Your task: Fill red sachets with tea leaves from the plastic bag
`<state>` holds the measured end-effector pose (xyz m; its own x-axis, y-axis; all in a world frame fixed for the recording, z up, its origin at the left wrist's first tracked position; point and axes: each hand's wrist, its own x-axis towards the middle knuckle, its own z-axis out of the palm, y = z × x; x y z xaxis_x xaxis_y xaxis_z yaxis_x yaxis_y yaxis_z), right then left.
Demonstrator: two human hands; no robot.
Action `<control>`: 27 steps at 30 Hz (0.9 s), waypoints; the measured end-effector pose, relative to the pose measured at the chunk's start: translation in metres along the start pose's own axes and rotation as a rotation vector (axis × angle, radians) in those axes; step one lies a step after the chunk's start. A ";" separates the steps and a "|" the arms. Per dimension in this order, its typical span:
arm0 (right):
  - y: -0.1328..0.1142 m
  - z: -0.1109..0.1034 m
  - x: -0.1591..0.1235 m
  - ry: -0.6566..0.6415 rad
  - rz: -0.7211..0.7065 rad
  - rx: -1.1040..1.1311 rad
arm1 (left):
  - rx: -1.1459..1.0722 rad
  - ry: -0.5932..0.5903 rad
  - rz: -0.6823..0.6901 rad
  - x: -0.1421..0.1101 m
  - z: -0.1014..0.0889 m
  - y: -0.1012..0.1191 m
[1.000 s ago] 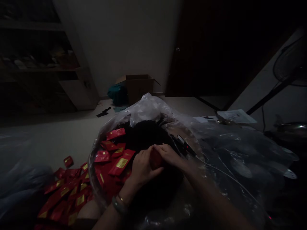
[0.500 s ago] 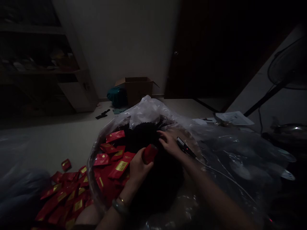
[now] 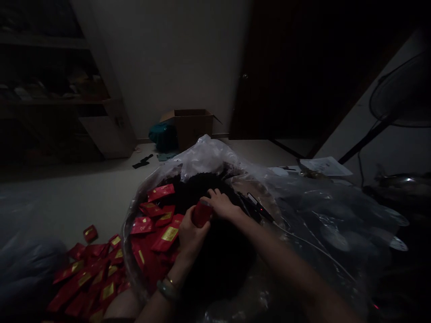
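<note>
My left hand (image 3: 191, 231) is wrapped around a small red pouch (image 3: 203, 212), held upright with its top end facing up. Close against the pouch's top is my right hand (image 3: 220, 204), its fingers bent and drawn together; whatever they may hold is hidden. Both hands are above a dark, loose heap (image 3: 222, 260), too dim to make out in detail, inside a big round container lined with clear plastic (image 3: 205, 150). Several red packets with gold labels (image 3: 168, 233) lie at the heap's left side.
More red packets (image 3: 84, 280) are piled on the floor at the left. A slim black device with a red light (image 3: 259, 206) and a white cable rests at the container's right. Behind stand an open cardboard box (image 3: 193, 128) and a teal bag (image 3: 163, 136); a fan (image 3: 400, 92) is at right.
My right hand has moved left from the dark heap to the top of the red pouch, its fingers closing together. My left hand, still holding the pouch, has shifted slightly left.
</note>
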<state>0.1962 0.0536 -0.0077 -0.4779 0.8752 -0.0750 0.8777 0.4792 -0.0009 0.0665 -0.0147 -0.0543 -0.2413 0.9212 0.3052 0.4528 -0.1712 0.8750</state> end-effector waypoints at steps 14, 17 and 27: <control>0.028 0.001 -0.005 0.122 0.093 0.291 | -0.066 0.060 -0.038 0.001 -0.003 0.006; 0.045 -0.012 -0.014 0.164 0.067 0.461 | -0.062 0.050 -0.026 0.001 -0.002 0.004; 0.038 -0.069 -0.049 0.147 -0.134 0.492 | -0.015 0.031 0.335 -0.002 0.004 -0.002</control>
<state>0.2503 0.0330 0.0643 -0.5557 0.8256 0.0982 0.7047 0.5304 -0.4712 0.0697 -0.0147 -0.0579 -0.1078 0.8018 0.5878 0.4987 -0.4678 0.7296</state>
